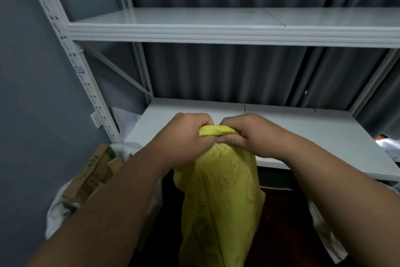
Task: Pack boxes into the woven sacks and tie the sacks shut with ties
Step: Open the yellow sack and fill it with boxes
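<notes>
Both hands — left point(186, 137), right point(249, 134) — pinch my sack's point(218, 201) bunched mouth; its body hangs toward six o'clock, equally near each.

Storeroom, white metal shelving point(216, 33), cardboard boxes point(93, 171)

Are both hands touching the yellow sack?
Touching. The head view shows the left hand and right hand both gripping the bunched top of the yellow sack.
</notes>
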